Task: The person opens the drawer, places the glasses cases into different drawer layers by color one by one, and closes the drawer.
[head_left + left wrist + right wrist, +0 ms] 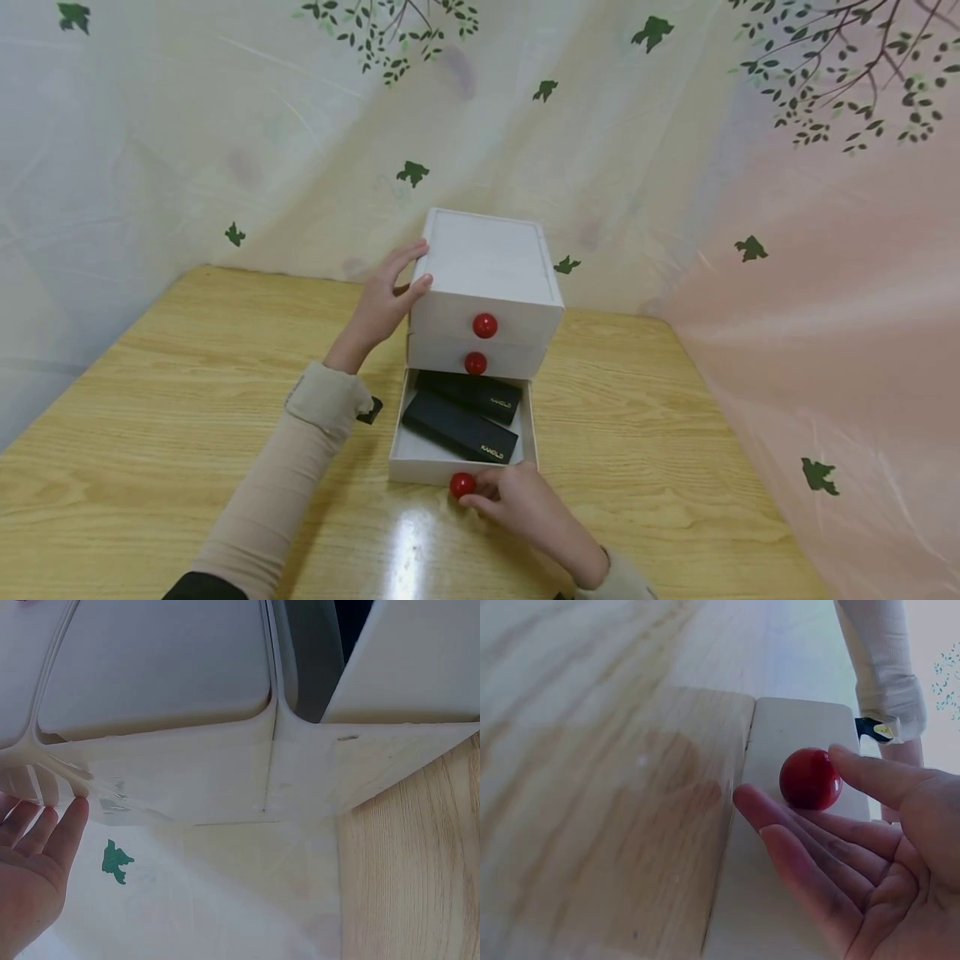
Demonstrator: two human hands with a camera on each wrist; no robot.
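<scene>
A white drawer unit (487, 254) with red ball knobs stands on the table. Its lowest drawer (420, 472) is pulled out, with two black cases (459, 427) lettered in gold lying askew inside, one partly over the other. My right hand (525, 500) is at that drawer's front, thumb and index finger pinching the red knob (811, 778) from its side; the other fingers extend beside it. Against the unit's left side rests my left hand (378, 304), fingers spread along the upper side and thumb near the top front edge. In the left wrist view, its fingertips (71, 821) touch the side wall.
The two upper drawers (442, 317) are closed, each with its own red knob. Beneath everything is a wood-grain table (187, 433). A pale curtain (315, 167) printed with leaves hangs behind and to the right. Small black devices sit at the wrists.
</scene>
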